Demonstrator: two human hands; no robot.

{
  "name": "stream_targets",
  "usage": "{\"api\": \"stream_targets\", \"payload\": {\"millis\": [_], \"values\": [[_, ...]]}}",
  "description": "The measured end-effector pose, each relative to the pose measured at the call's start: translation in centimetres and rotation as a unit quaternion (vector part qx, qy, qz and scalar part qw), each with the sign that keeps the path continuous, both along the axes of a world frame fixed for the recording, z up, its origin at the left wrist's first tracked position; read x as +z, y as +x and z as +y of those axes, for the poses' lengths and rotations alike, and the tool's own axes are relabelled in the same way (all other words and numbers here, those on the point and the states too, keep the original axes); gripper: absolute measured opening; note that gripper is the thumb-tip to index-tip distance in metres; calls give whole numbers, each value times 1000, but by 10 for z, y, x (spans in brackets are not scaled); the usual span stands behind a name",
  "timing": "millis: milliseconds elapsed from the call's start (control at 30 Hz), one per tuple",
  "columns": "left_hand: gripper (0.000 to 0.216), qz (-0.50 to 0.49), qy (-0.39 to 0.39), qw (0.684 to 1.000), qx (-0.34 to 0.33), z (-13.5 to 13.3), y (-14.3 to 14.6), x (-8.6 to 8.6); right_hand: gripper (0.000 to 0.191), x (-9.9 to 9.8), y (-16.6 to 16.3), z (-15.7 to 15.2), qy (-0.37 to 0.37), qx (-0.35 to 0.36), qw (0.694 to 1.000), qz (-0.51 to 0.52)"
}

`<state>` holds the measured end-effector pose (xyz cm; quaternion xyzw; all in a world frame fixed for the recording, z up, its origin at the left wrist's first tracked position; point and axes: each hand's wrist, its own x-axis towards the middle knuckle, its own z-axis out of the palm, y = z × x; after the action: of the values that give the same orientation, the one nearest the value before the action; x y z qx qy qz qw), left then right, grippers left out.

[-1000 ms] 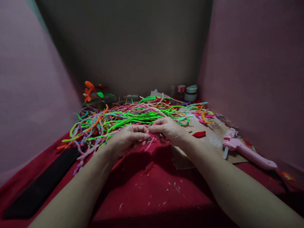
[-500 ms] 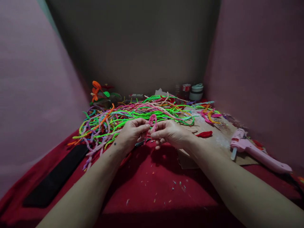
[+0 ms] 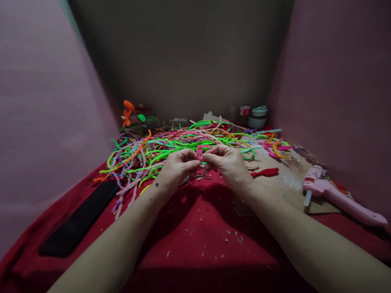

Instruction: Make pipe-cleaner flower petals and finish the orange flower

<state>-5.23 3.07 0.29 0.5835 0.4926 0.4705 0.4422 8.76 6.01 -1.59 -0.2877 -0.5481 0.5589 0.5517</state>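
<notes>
My left hand (image 3: pixel 179 166) and my right hand (image 3: pixel 229 162) meet at the middle of the red cloth (image 3: pixel 201 236). Both pinch a short pink pipe cleaner (image 3: pixel 200 152) bent into a small loop between the fingertips. Just beyond my hands lies a wide heap of pipe cleaners (image 3: pixel 183 142), mostly bright green with pink, purple and orange ones. A few thin dark pins or wires (image 3: pixel 204 176) lie on the cloth under my hands.
A pink glue gun (image 3: pixel 334 194) rests on a cardboard sheet (image 3: pixel 293 179) at the right, beside a red scrap (image 3: pixel 265 172). A black flat strip (image 3: pixel 81 221) lies at left. Orange pipe-cleaner flowers (image 3: pixel 130 114) and small jars (image 3: pixel 258 117) stand at the back. Pink walls close both sides.
My hands have lifted slightly off the cloth and drawn closer. The pink pipe cleaner stood up as a taller loop half a second ago and is now folded smaller between my fingertips.
</notes>
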Motion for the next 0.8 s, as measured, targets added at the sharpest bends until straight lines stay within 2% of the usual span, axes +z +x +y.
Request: {"api": "stream_targets", "payload": {"millis": [200, 333, 533, 633, 800], "values": [[12, -11, 9, 1000, -15, -1, 0, 1, 21, -4, 0, 1, 33, -33, 998, -47], [13, -9, 7, 1000, 1, -1, 2, -1, 20, -6, 0, 1, 21, -19, 996, -83], [19, -18, 17, 999, 31, -1, 3, -1, 34, -2, 1, -2, 67, -22, 983, -172], [23, -24, 16, 999, 31, -2, 4, 0, 34, -3, 1, -1, 75, -38, 976, -199], [24, -63, -11, 998, 8, -2, 3, -3, 37, -7, 2, 3, 87, 19, 968, -236]]}}
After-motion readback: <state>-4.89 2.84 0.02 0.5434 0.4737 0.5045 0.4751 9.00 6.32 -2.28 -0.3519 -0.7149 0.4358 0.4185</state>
